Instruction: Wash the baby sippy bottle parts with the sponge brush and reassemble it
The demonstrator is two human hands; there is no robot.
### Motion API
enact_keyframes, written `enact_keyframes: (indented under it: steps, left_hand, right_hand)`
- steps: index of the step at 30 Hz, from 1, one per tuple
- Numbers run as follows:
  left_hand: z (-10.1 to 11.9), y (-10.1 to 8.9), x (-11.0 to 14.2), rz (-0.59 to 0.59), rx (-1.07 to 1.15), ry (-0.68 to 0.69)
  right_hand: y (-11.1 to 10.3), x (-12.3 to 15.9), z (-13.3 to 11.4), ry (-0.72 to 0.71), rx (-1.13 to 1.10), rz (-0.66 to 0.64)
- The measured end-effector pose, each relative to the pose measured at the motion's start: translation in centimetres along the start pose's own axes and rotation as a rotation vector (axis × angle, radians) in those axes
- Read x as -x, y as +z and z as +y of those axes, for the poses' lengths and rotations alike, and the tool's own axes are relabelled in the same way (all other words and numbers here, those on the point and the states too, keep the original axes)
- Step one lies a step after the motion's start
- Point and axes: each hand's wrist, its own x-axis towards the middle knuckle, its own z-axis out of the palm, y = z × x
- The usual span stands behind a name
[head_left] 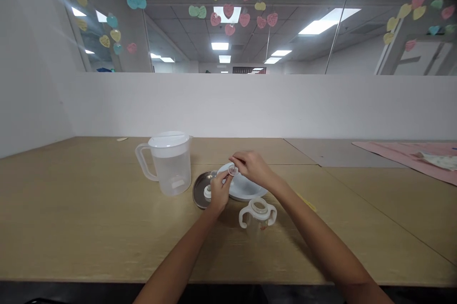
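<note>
Over the white basin (pixel 246 189), my left hand (pixel 220 189) pinches a small clear round part (pixel 233 170), which looks like a bottle teat, by its edge. Just above that part, the fingertips of my right hand (pixel 252 166) are closed together; something thin seems to be between them, too small to name. A clear baby bottle (pixel 257 213) with a white collar and two white handles stands upright without a lid, in front of the basin. To the left, a metal tray (pixel 198 193) holds a white ring-shaped piece (pixel 207 192), partly hidden by my left hand.
A translucent pitcher (pixel 173 166) with a white lid stands left of the tray. A thin yellow stick (pixel 306 201) lies partly behind my right forearm. At the far right a pink cloth (pixel 403 151) covers the tabletop (pixel 89 218). A white wall (pixel 214 104) rises behind.
</note>
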Motion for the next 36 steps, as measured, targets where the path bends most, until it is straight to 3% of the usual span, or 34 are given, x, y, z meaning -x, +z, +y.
enact_keyframes:
  steps: [5, 10, 15, 22, 27, 31, 36]
  left_hand:
    - [0.6, -0.3, -0.3, 0.049, 0.027, 0.000]
    - [0.4, -0.3, -0.4, 0.033, 0.006, -0.001]
    - [-0.3, 0.0, -0.1, -0.027, -0.160, 0.050]
    - [-0.6, 0.5, 0.3, 0.028, -0.258, 0.159]
    - [-0.4, 0.6, 0.5, 0.056, -0.251, 0.192]
    - [-0.3, 0.9, 0.8, 0.015, -0.263, 0.200]
    - [-0.3, 1.0, 0.8, 0.012, -0.249, 0.154]
  right_hand:
    - [1.5, -0.2, 0.5, 0.046, 0.074, -0.185]
    - [1.2, -0.2, 0.3, 0.072, 0.197, -0.167]
    - [0.3, -0.2, -0.5, 0.017, 0.209, -0.193]
    - [-0.3, 0.0, -1.3, -0.119, 0.106, 0.079]
    - [-0.8, 0.2, -2.1, -0.153, 0.066, 0.176]
    - [-0.9, 0.2, -2.4, -0.155, 0.031, 0.270]
    - [-1.0, 0.2, -2.3, -0.145, 0.010, 0.354]
